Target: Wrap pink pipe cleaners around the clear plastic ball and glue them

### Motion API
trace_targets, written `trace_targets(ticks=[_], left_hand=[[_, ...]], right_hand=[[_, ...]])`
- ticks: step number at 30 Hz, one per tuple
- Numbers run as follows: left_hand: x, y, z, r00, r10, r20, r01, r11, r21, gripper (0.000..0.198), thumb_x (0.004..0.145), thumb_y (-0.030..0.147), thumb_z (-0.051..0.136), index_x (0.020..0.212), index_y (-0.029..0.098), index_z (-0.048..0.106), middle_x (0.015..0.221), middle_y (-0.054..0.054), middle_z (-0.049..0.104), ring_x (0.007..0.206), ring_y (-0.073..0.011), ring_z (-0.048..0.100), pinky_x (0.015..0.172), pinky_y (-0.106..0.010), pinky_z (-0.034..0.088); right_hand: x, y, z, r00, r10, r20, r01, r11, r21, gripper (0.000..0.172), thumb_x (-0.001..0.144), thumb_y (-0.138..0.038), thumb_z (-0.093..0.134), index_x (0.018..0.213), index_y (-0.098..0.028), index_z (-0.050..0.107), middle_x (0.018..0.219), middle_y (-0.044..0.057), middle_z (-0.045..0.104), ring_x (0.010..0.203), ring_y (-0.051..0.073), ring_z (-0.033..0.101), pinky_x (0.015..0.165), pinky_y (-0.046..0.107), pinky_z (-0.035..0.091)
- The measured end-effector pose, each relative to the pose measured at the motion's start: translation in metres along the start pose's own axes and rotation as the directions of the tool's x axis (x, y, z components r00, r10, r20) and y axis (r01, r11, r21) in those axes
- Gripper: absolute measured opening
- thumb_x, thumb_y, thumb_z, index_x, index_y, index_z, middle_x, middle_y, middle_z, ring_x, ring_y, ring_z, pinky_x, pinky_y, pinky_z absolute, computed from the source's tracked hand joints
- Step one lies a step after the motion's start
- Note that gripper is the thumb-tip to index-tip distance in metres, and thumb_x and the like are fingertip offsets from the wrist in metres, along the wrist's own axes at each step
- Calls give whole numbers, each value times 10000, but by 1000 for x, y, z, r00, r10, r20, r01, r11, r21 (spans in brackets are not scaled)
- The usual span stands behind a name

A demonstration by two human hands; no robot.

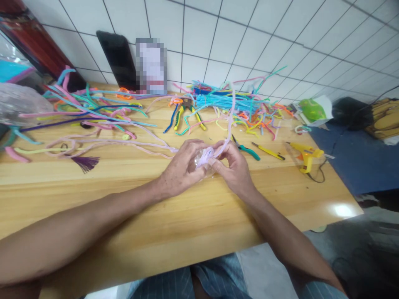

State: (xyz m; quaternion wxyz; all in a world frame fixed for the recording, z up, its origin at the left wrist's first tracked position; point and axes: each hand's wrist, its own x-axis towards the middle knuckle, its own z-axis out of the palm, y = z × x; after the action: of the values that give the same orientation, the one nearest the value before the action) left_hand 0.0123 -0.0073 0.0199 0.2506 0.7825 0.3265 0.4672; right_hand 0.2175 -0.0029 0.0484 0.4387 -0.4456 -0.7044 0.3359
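My left hand (183, 168) is closed around a small clear plastic piece (198, 160) with lilac pipe cleaners (205, 157) wound over it. From the other side my right hand (233, 166) pinches the lilac pipe cleaner, whose free end (231, 112) rises in a curve above the fingers. Both hands meet over the middle of the wooden table. Long pale pink and lilac strands (140, 143) trail leftward from beside my left hand. The exact shape of the clear piece is hidden by the fingers.
Loose colored pipe cleaners (102, 114) lie at the left, with a blue bundle (215, 101) at the back. Yellow-green pliers (179, 116), teal-handled cutters (249, 152), a yellow craft knife (268, 151) and a yellow glue gun (307, 157) lie around. A black phone (116, 60) leans on the tiles.
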Motion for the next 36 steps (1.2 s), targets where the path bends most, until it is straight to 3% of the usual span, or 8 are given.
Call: trace_targets(ticks=[7, 14, 21, 27, 36], left_hand=[[-1, 0, 2, 1000, 0, -14, 0, 1000, 10, 418, 1007, 263, 644, 1414, 265, 551, 1400, -117, 649, 1337, -279, 631, 1143, -502, 547], [-2, -1, -1, 1000, 0, 6, 0, 1000, -11, 392, 1045, 303, 629, 1425, 251, 550, 1393, -122, 637, 1346, -271, 620, 1152, -486, 534], [-2, 0, -7, 998, -34, 52, 37, 998, -57, 374, 1146, 420, 438, 1466, 256, 543, 1458, -132, 616, 1403, -283, 581, 1196, -508, 502], [-1, -3, -5, 999, 13, 40, -13, 1000, 11, 423, 1051, 330, 618, 1456, 258, 522, 1412, -125, 638, 1359, -285, 619, 1168, -501, 529], [1, -5, -2, 999, 36, 14, -37, 999, 26, 473, 975, 255, 660, 1429, 256, 526, 1368, -109, 641, 1307, -266, 644, 1120, -457, 562]], right_hand=[[-2, 8, 3, 999, 45, -3, -45, 998, 48, 169, 881, -376, 776, 907, -280, 640, 1194, 65, 712, 1123, 267, 647, 916, 412, 533], [0, 5, 2, 998, 55, 9, -55, 996, 68, 156, 863, -331, 788, 935, -275, 661, 1204, 72, 725, 1096, 266, 667, 883, 406, 536], [3, 2, 1, 996, 87, 26, -89, 993, 78, 179, 851, -338, 788, 965, -274, 666, 1151, 56, 734, 1029, 242, 668, 852, 387, 546], [3, 2, -1, 997, 67, 32, -69, 996, 56, 146, 860, -330, 789, 913, -264, 670, 1188, 63, 739, 1019, 235, 669, 877, 392, 546], [2, 3, -1, 999, 38, 21, -39, 999, 33, 120, 867, -332, 771, 918, -258, 691, 1187, 57, 736, 1031, 232, 674, 895, 398, 560]])
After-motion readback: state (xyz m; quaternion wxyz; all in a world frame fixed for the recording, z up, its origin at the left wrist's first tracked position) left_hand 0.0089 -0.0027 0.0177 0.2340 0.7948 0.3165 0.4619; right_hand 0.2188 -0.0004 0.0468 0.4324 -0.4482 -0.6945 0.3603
